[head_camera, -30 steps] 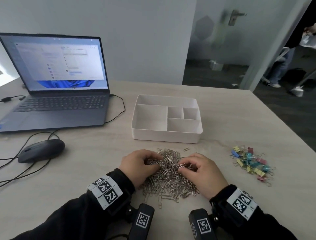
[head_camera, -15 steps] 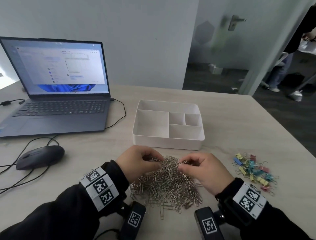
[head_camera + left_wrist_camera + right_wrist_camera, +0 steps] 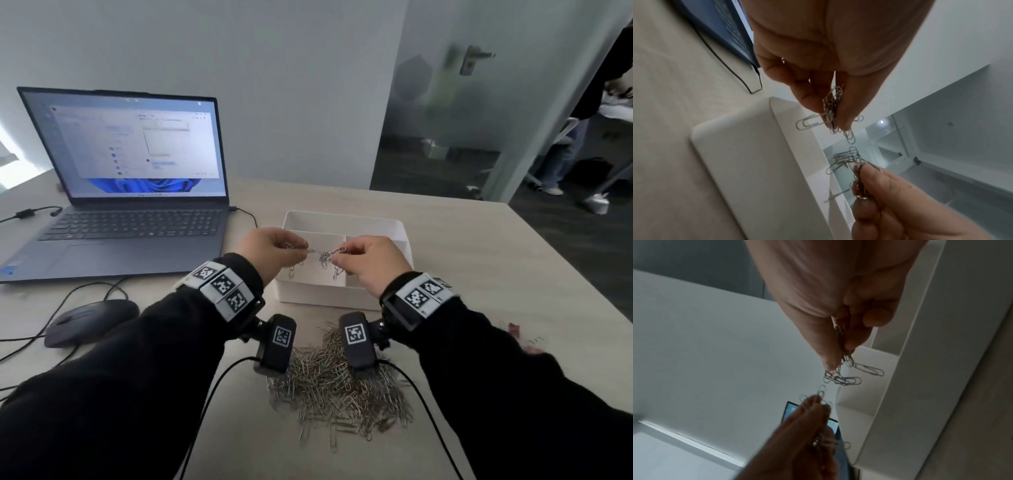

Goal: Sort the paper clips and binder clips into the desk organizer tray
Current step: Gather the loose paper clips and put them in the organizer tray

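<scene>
Both hands raised over the white desk organizer tray [image 3: 342, 219], which sits mid-worktop toward the far edge.

Left hand [image 3: 270, 251]: thumb and fingers pinched narrow on a small bunch of silver paper clips [image 3: 831, 112]. A few clips stick out sideways and dangle below the fingertips [image 3: 812, 99]. The bunch hangs over the tray's large left compartment, near its left wall.

Right hand [image 3: 368, 262]: same narrow pinch, holding its own tangle of paper clips [image 3: 840, 378], with loops hanging below the thumb tip. This bunch is also above the large left compartment, close to the divider.

The two bunches sit just beside each other, a small gap between them; whether any clip links them cannot be told.

A few loose clips [image 3: 291, 272] show low in the compartment; whether they rest on the tray floor or are falling cannot be told.

Main paper clip pile [image 3: 339, 387] lies on the worktop near the front edge, between the forearms and behind the hands, partly hidden by the wrist cameras.

Binder clips [image 3: 517, 337]: only a pinkish blur shows by the right sleeve, toward the worktop's right edge.

Elsewhere: open laptop [image 3: 130, 192] at the far left of the worktop, dark mouse [image 3: 90, 320] in front of it, black cables trailing.
</scene>
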Demonstrator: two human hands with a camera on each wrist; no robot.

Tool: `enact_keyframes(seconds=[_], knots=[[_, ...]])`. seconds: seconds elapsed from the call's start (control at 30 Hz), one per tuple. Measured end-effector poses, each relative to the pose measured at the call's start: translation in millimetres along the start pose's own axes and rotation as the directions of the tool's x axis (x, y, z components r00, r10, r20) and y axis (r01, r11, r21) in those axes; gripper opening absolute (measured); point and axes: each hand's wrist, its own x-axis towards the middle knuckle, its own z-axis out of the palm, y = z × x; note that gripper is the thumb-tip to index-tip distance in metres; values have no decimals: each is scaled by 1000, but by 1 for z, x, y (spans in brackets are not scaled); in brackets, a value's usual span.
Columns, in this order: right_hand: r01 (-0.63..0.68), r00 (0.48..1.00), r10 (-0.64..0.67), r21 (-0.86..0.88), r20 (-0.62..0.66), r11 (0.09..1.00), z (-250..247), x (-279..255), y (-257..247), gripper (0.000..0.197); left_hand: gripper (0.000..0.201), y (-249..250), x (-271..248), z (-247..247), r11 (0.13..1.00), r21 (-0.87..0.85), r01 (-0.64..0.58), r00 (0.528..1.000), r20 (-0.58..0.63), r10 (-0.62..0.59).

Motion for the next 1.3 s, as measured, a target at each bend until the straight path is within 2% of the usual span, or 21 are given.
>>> enact_keyframes(seconds=[0.17, 0.27, 0.33, 0.43, 0.53, 0.63, 0.73, 0.83, 0.9, 0.93, 1.13, 1.3], knots=[[-9, 1000, 7, -198, -14, 980, 17, 13, -4, 15, 10, 2, 17, 9, 991, 134, -11, 998, -53, 18], [-1, 1000, 5, -282, 13, 959, 21, 13, -9, 11, 11, -1, 21, 16, 964, 265, -24, 1000, -3, 26], [2, 999, 11, -320, 37, 948, 22, 11, -10, 20, 16, -4, 22, 18, 944, 327, -39, 999, 29, 31], [3, 998, 18, -340, 59, 940, 19, 7, -9, 35, 23, -6, 18, 19, 944, 329, -34, 998, 60, 15], [16, 1000, -10, -262, 25, 965, 9, -6, -4, 28, 21, -10, 9, 16, 974, 226, -28, 999, 31, 22], [32, 999, -35, -150, -18, 988, -7, -30, 4, 14, 18, -18, -4, 10, 998, 62, 5, 997, -76, 0], [-2, 998, -1, -36, -66, 999, -24, -56, 20, 7, 32, -34, -12, 6, 997, 42, 65, 985, -160, -57], [-61, 993, 63, 15, -104, 998, -36, -75, 42, 10, 50, -44, -15, 6, 978, -45, 202, 973, -103, -205], [-113, 987, 117, 44, -110, 993, -41, -84, 55, 14, 37, -46, -15, 9, 958, -140, 249, 966, -36, -256], [-135, 985, 139, 40, -101, 990, -43, -88, 60, 16, 29, -45, -16, 11, 950, -178, 255, 966, -7, -260], [-160, 986, 163, -92, 19, 983, -47, -99, 77, 30, 36, -41, -16, 22, 952, -204, 230, 972, 3, -234], [-93, 987, 116, -192, 107, 977, -34, -103, 76, 36, 43, -33, -19, 33, 954, -203, 222, 975, 29, -220]])
